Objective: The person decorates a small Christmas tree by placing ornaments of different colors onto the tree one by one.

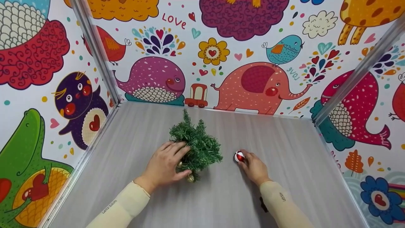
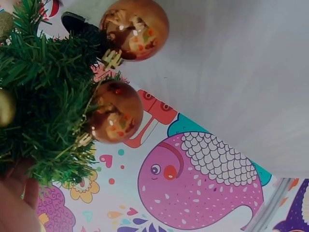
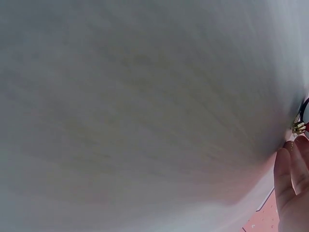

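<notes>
A small artificial Christmas tree (image 1: 202, 147) stands near the middle of the table, its tip leaning toward the back wall. My left hand (image 1: 166, 163) grips its left side, fingers among the branches and thumb low down. Gold baubles (image 2: 135, 30) hang on the tree, two of them shiny and large in the left wrist view. Right of the tree, my right hand (image 1: 254, 167) holds a red and white bauble (image 1: 239, 156) between thumb and fingers, close to the tabletop. In the right wrist view only its gold cap (image 3: 298, 128) and a sliver of the ball show beside the fingertips.
The grey wood-grain table (image 1: 142, 126) is bounded by walls printed with cartoon animals (image 1: 253, 87). Metal corner posts (image 1: 102, 57) rise at the back left and back right. A dark strap (image 1: 263, 204) shows under the right forearm.
</notes>
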`<state>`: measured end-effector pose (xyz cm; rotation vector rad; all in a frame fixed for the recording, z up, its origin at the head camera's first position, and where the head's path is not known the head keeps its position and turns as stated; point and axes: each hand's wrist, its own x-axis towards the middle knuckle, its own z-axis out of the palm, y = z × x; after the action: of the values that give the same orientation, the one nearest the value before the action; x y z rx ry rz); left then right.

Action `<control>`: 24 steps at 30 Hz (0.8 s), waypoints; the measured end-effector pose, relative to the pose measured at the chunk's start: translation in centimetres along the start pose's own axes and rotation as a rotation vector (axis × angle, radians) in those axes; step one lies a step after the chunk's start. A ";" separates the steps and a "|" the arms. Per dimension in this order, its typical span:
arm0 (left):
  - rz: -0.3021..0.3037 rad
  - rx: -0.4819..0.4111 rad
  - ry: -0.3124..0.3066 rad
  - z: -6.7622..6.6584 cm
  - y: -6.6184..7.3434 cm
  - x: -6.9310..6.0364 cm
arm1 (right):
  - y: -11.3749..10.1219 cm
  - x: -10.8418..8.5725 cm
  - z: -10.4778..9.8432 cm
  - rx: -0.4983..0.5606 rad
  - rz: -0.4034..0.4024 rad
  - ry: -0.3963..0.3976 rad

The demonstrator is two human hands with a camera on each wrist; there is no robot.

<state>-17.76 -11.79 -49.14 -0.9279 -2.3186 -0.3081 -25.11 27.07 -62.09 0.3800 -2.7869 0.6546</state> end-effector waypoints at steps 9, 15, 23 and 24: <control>0.012 -0.032 0.000 -0.1 -0.3 0.0 | -0.2 -0.1 -0.3 -0.005 0.013 -0.024; 0.011 -0.037 -0.004 -0.3 -0.3 0.0 | -0.4 -0.1 -0.4 -0.003 0.013 -0.025; 0.013 -0.044 -0.011 -0.3 -0.6 0.0 | -0.3 -0.1 -0.3 -0.004 0.009 -0.014; 0.015 -0.043 -0.012 -0.3 -0.7 -0.1 | -0.3 -0.1 -0.3 -0.003 0.010 -0.013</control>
<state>-18.05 -12.44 -48.92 -0.9702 -2.3234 -0.3487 -24.88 26.96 -61.73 0.3717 -2.8030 0.6523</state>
